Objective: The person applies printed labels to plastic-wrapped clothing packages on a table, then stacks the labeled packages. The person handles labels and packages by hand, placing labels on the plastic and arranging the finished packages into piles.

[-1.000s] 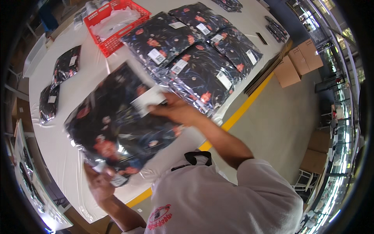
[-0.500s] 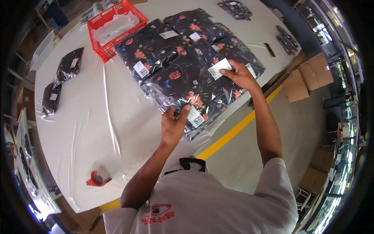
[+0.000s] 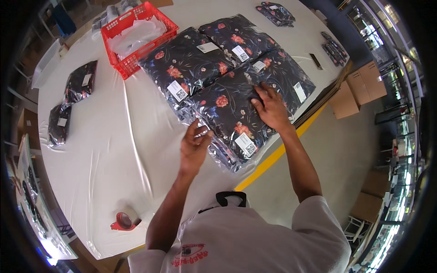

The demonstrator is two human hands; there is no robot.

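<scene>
The step in hand looks like settling the front floral garment pack (image 3: 227,111) into place on the table (image 3: 100,164); as I judge it, pressing it level calls for flat palms, while shifting it would call for fingers hooked under an edge.

At the far left, two smaller bagged floral packs (image 3: 80,84) lie close together, and nearer the person a red tape dispenser (image 3: 122,224) sits on the white cover. Toward the back, a red plastic crate (image 3: 128,69) holds crumpled translucent bags (image 3: 139,36).

The left hand (image 3: 193,150) is beside the left edge of the front floral garment pack, its fingers loosely curled and gripping nothing; whether a fingertip touches the clear wrapping I cannot tell. That pack lies flat between the hands, a white label (image 3: 246,144) near its closest end, with more large floral packs (image 3: 182,61) behind and beside it. The right hand (image 3: 273,109) rests palm down on its right part, fingers spread and relaxed, clasping nothing.

Farther right, a slim dark object (image 3: 315,61) lies near a small floral bundle (image 3: 334,49); past the table's edge are cardboard boxes (image 3: 357,91).
</scene>
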